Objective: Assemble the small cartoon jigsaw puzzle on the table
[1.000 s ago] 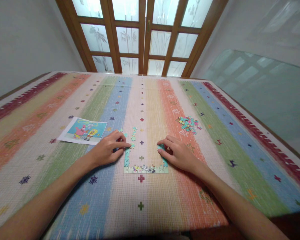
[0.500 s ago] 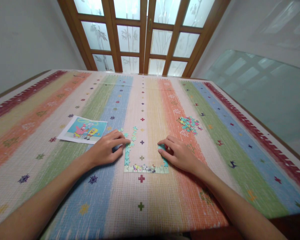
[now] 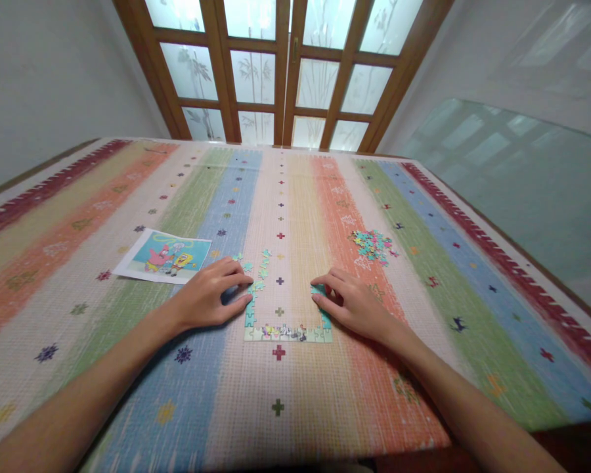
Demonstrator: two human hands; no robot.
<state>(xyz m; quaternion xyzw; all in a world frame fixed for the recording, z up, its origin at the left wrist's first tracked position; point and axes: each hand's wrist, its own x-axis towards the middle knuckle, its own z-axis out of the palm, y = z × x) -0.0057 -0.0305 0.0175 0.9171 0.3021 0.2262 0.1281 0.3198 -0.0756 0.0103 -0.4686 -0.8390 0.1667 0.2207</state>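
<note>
A partly joined jigsaw puzzle [image 3: 288, 334] lies flat, its pale bottom row carrying small coloured figures and its teal sides rising left and right. My left hand [image 3: 211, 293] is at the left side, thumb and fingertips around a teal puzzle piece [image 3: 249, 289] in that column. On the right column, my right hand [image 3: 349, 299] has curled fingers and thumb about a teal puzzle piece [image 3: 319, 289], partly covering it. Several loose puzzle pieces [image 3: 264, 264] lie just above the left column.
A printed cartoon picture [image 3: 165, 256] lies left of my left hand. Farther right is a heap of mixed puzzle pieces [image 3: 373, 246]. The striped tablecloth [image 3: 280, 433] spreads beneath everything. Behind the table stand wooden doors [image 3: 280, 75] with frosted panes; a glass panel [image 3: 517, 171] is at right.
My left fingertips have drawn back slightly left, and the thumb has moved out towards the left column. More loose pieces show above it. My right hand stays in place.
</note>
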